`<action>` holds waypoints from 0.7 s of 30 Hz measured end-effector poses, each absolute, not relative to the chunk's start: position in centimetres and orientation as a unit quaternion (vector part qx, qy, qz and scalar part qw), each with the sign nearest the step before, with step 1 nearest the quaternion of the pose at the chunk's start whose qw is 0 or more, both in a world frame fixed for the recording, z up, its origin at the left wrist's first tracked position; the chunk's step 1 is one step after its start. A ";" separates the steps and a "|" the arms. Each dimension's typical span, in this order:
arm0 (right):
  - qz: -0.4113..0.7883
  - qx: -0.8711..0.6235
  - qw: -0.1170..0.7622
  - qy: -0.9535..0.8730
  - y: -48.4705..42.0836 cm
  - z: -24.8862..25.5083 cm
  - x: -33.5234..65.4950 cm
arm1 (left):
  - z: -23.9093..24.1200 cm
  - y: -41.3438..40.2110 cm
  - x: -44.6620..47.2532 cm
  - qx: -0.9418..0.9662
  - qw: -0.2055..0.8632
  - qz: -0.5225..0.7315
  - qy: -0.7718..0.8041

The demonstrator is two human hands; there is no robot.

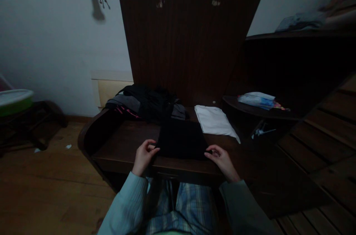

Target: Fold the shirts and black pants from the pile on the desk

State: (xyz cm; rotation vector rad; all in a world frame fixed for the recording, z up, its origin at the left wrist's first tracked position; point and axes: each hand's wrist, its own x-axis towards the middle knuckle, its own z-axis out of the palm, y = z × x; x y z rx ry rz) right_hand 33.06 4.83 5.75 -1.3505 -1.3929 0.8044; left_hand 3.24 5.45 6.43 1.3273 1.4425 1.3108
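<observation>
While the left hand [143, 157] pinches its near left corner and the right hand [221, 159] its near right, fingers closed to thumbs, the black cloth [182, 140] lies flat on the bench [125, 140], extending away between them, near edge running left to right, neither hand nearer. Beyond: dark clothes [146, 103] left, white cloth [215, 121] right.

No words, brands or numbers can be read. The pink marks [131, 112] on the clothes pile [151, 102], behind and left of the black cloth [180, 139], are too dim to make out as letters.
</observation>
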 end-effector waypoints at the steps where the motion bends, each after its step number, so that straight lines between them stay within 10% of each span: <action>1: 0.331 -0.558 0.499 -0.575 4.8 5.7 33.0 | 6.3 5.4 3.2 0.536 0.368 0.507 0.566; 21: 0.269 -0.546 0.512 -0.607 5.5 4.1 33.6 | 6.1 4.5 4.2 0.641 0.172 0.414 0.623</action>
